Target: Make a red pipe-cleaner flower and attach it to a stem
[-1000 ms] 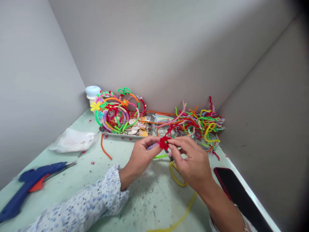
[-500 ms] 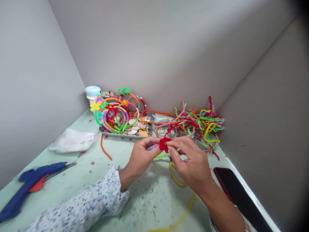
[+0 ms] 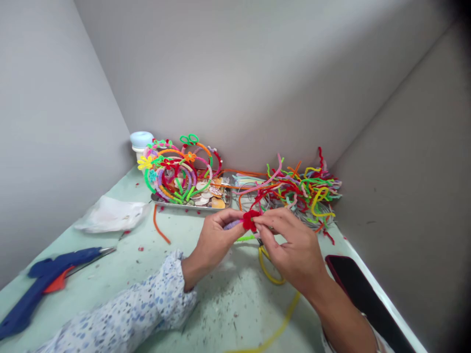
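My left hand (image 3: 217, 242) is closed around a pipe-cleaner headband, whose lilac wrapped part (image 3: 232, 224) shows between thumb and fingers. At its fingertips sits a red pipe-cleaner flower (image 3: 249, 221). The thumb and forefinger of my right hand (image 3: 290, 242) pinch at the middle of that flower; anything small between them is hidden. Below the hands a bright green piece (image 3: 246, 238) sticks out, apparently part of the headband. A yellow pipe cleaner or cord (image 3: 270, 274) loops under my right hand and runs toward the front edge.
Several finished headbands (image 3: 176, 169) stand on a metal tray (image 3: 176, 205) of shells. A heap of coloured pipe cleaners (image 3: 305, 186) lies at the back right. A blue glue gun (image 3: 55, 269) and a plastic bag (image 3: 112, 214) are at left, a phone (image 3: 364, 294) at right.
Both hands stay almost in place. My right fingers have shifted very slightly at the flower's middle; nothing else has visibly moved.
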Available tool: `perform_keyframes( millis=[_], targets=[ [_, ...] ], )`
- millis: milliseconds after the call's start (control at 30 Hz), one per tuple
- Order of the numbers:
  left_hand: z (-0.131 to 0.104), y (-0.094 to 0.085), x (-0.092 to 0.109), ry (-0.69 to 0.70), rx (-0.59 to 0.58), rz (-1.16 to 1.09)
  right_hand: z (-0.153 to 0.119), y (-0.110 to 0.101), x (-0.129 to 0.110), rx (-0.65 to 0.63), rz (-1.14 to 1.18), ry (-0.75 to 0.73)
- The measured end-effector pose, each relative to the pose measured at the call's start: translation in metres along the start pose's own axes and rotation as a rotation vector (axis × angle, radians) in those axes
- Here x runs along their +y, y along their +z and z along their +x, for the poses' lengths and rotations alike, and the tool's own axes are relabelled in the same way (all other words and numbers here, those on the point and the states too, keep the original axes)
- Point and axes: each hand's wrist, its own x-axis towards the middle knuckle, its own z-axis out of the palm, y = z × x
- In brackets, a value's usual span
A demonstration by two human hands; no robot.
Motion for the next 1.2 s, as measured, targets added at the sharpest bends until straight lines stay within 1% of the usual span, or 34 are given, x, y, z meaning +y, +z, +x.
perform_keyframes(
  millis=[100,200,500,767,1000,1200],
  targets=[
    [-0.0003,0.0006,0.0019,-0.013,0.008,-0.008,0.0009,-0.0007,-0.0007,0.030,-0.006,0.036],
    [-0.0012,0.0008,0.0026,-0.014,0.006,-0.004,0.0008,0.0002,-0.0014,0.026,0.006,0.049],
    [-0.0008,-0.0010,-0.0015,0.015,-0.003,0.041,-0.0002,0.0000,-0.0017,0.001,0.013,0.023],
    [-0.0024,-0.0012,-0.0008,0.016,-0.019,0.013,-0.0004,0.0007,-0.0023,0.004,0.016,-0.009],
    [-0.0009,-0.0002,0.0013,-0.001,-0.017,-0.002,-0.0004,-0.0005,-0.0010,0.026,0.029,0.057],
    [-0.0011,0.0006,0.0015,-0.014,-0.006,0.003,0.0001,-0.0004,-0.0014,0.009,0.033,0.031]
  ],
)
